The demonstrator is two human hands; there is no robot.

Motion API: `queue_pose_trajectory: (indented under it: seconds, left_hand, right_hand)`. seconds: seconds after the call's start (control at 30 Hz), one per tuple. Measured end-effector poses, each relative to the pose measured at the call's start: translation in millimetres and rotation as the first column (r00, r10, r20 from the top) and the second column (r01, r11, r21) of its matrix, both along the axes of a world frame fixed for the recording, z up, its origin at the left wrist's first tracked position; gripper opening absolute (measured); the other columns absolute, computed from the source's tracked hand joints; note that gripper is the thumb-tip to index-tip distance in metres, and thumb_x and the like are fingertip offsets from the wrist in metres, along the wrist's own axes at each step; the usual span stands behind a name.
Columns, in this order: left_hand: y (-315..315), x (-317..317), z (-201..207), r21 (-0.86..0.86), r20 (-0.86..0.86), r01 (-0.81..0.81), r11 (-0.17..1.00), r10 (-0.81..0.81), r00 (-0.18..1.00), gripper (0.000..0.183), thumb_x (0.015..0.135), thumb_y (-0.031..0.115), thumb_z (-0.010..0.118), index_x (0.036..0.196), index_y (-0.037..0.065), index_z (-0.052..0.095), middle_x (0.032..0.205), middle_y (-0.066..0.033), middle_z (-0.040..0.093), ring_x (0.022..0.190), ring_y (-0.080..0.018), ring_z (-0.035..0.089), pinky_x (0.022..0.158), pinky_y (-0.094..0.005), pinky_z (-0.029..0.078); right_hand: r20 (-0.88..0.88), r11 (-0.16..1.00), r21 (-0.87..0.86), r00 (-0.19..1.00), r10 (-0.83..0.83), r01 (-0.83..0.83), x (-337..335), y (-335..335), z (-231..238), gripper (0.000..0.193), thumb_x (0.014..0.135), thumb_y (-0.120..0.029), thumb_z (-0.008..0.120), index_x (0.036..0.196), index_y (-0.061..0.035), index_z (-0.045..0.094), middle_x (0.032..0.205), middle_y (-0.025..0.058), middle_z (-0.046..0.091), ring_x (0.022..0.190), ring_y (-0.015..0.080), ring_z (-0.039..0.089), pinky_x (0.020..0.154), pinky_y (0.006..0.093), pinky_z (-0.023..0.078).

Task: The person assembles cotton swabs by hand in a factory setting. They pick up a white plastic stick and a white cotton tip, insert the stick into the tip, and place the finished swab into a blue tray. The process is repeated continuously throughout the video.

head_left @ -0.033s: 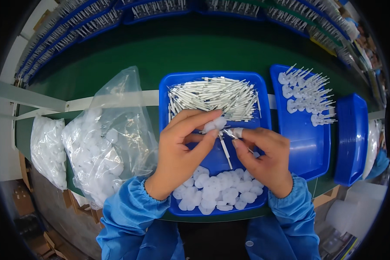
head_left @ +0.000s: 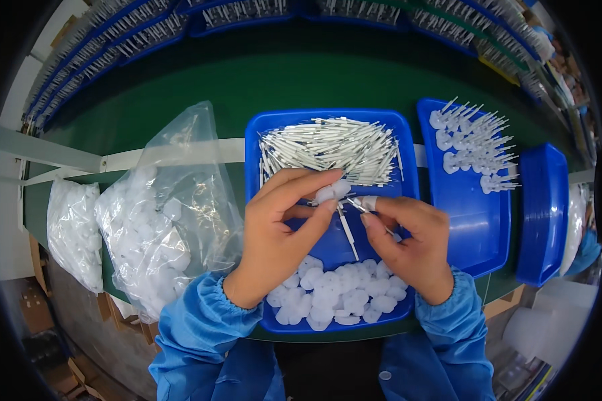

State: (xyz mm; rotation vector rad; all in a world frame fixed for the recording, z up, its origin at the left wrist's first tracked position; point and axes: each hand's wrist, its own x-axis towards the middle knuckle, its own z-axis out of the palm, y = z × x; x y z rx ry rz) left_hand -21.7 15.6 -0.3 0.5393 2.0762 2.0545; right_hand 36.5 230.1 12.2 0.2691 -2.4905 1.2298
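Above the blue tray point(head_left: 253, 144), my left hand point(head_left: 277, 220) pinches a translucent white plastic disc point(head_left: 332, 192) between thumb and fingers. A thin white rod with a metal tip point(head_left: 348, 235) slants down from the disc, apparently attached to it. My right hand point(head_left: 411, 240), with a pale wrap on one finger, pinches another thin rod point(head_left: 357, 205) whose metal end points at the disc. Whether that end touches the disc I cannot tell. Behind my hands lies a heap of white rods point(head_left: 334, 147); nearer me in the same tray are loose white discs point(head_left: 334, 294).
To the right, a second blue tray point(head_left: 471, 234) holds discs with rods standing in them point(head_left: 475, 150). Stacked blue trays point(head_left: 543, 214) stand beyond it. On the left sit a clear bag of discs point(head_left: 147, 227) and another filled bag point(head_left: 73, 230). Filled trays point(head_left: 247, 17) line the back.
My right hand has drawn back very slightly to the right with its rod. The left hand and the disc are almost unmoved.
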Motion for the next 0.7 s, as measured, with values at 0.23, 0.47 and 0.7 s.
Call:
queue_pose_trajectory:
  seconds: [0.23,0.47,0.7]
  left_hand:
    - [0.5,-0.7,-6.2,-0.017,-0.154,-0.061,0.998,0.058,0.986,0.041,0.095,-0.011,0.075,0.131,0.006,0.08,0.128,-0.0112,0.073,0.111,-0.0184,0.074,0.085,-0.0282,0.067]
    - [1.8,0.2,-5.6,-0.147,-0.263,-0.102,0.984,0.061,0.963,0.039,0.092,-0.009,0.077,0.127,0.007,0.082,0.115,-0.0129,0.082,0.1,-0.0218,0.078,0.081,-0.0302,0.067]
    - [0.5,4.0,-2.6,-0.225,-0.188,-0.115,0.968,0.073,0.979,0.038,0.092,-0.008,0.079,0.127,0.007,0.082,0.115,-0.0111,0.083,0.094,-0.0228,0.077,0.078,-0.0318,0.067]
  right_hand:
    - [0.141,0.995,-0.092,0.99,-0.012,0.025,2.0,-7.0,0.3,0.021,0.091,-0.005,0.088,0.11,-0.0006,0.08,0.08,0.0116,0.077,0.061,0.0178,0.074,0.057,0.0299,0.056]
    - [0.181,0.998,-0.062,0.983,0.009,0.002,4.0,-3.0,4.4,0.019,0.091,-0.004,0.087,0.109,-0.0008,0.081,0.077,0.0121,0.076,0.058,0.0176,0.071,0.056,0.0299,0.054]
    - [0.14,0.998,-0.057,0.99,-0.019,0.027,3.5,-3.1,6.7,0.016,0.092,-0.004,0.086,0.107,0.0002,0.081,0.079,0.0137,0.077,0.057,0.0184,0.069,0.055,0.0302,0.054]
